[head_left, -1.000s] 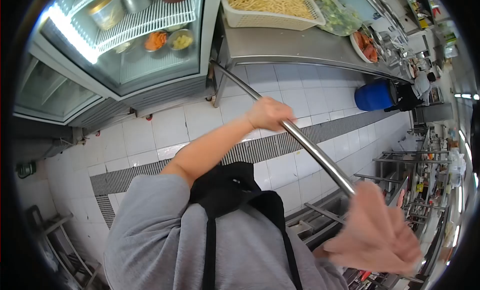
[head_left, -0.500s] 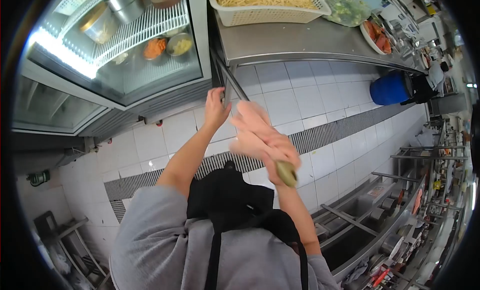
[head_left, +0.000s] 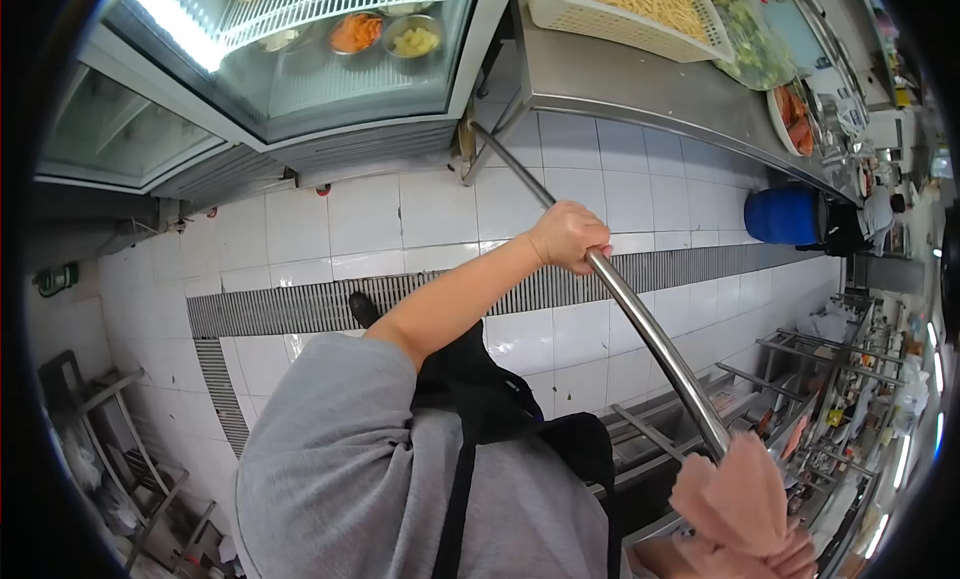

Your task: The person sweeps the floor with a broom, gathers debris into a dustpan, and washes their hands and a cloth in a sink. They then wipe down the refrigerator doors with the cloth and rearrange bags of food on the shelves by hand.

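A long metal pole (head_left: 655, 329) slants across the view, from the gap beside the fridge down to the lower right. My left hand (head_left: 570, 237) is closed around its middle, over the floor drain. At the near end, a pink cloth (head_left: 735, 494) covers the pole and hides its tip. My right hand (head_left: 795, 554) is at the cloth with fingers curled, partly hidden by it and blurred. The far end of the pole meets a narrow brownish piece (head_left: 467, 151) by the table leg.
A glass-door fridge (head_left: 350, 129) holding bowls stands at the upper left. Beside it is a steel table (head_left: 620, 79) with a noodle basket (head_left: 640, 29). A blue barrel (head_left: 785, 217) stands farther right. Metal racks (head_left: 655, 434) line the lower right; a grated drain (head_left: 290, 307) crosses the tiled floor.
My left hand has left the fridge's edge and taken hold of the pole. My right hand and the pink cloth have moved down and right, and more of the pole shows.
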### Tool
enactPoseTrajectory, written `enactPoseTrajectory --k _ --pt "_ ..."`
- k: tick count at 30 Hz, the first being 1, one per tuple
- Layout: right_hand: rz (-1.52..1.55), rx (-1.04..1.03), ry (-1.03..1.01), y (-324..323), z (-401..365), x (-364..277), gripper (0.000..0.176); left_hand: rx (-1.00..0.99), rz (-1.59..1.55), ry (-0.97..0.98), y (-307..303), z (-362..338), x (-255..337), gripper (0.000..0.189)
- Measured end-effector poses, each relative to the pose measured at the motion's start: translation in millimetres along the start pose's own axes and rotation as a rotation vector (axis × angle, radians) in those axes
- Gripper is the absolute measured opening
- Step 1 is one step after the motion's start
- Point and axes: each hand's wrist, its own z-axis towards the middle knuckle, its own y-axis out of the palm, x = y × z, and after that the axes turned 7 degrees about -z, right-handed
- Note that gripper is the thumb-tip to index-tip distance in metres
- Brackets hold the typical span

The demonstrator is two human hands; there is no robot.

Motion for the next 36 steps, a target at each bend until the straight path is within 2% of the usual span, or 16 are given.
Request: enactPoseTrajectory --k 2,4,6,7,9,10,12,14,17,23,25,28,32,33,35,36 --pt "-0.041 -0.018 0.019 12 -6 15 0.021 0.058 0.065 0.123 -14 14 -2 0.018" --pt "-0.095 -0.056 0.035 26 -15 38 0.021 0.049 0.16 0.117 -35 18 -30 0.016" --pt "-0.153 -0.148 0.044 42 -22 68 0.021 0.238 0.276 0.043 -45 8 -71 0.015" --pt "-0.158 -0.178 0.035 47 -24 75 0.021 0.241 0.278 0.043 -48 -3 -89 0.015" --pt "-0.108 -0.219 0.041 61 -25 92 0.021 0.284 0.38 -0.258 -53 -22 -112 0.015" --pt "-0.101 -0.224 0.036 61 -22 92 0.021 0.29 0.388 -0.257 -50 -26 -116 0.015" --pt "-0.066 -0.184 -0.002 54 -8 82 0.019 0.259 0.266 -0.108 -39 -35 -111 0.018" --pt "0.035 -0.201 -0.056 32 12 59 0.016 0.273 0.235 -0.135 -21 -31 -85 0.019" --pt "0.193 -0.278 -0.029 32 41 20 0.015 0.312 0.168 -0.139 -2 -23 -31 0.025" --pt "0.188 -0.299 -0.018 40 40 0 0.015 0.381 0.095 0.014 2 10 28 0.029" --pt "0.165 -0.291 -0.013 40 39 5 0.014 0.377 0.112 0.029 -8 21 23 0.028" --pt "0.119 -0.28 -0.005 40 35 20 0.014 0.437 0.111 0.082 -23 28 -17 0.027" --pt "0.092 -0.293 -0.037 32 39 32 0.014 0.308 0.197 -0.038 -17 -18 -67 0.026" --pt "0.098 -0.294 -0.044 32 40 31 0.014 0.267 0.184 -0.086 -13 -26 -67 0.026" --pt "0.367 -0.301 0.06 30 41 19 0.019 0.285 0.183 -0.135 -3 -29 -32 0.027" --pt "0.357 -0.302 0.051 31 41 14 0.017 0.281 0.178 -0.106 -2 -22 -11 0.028"
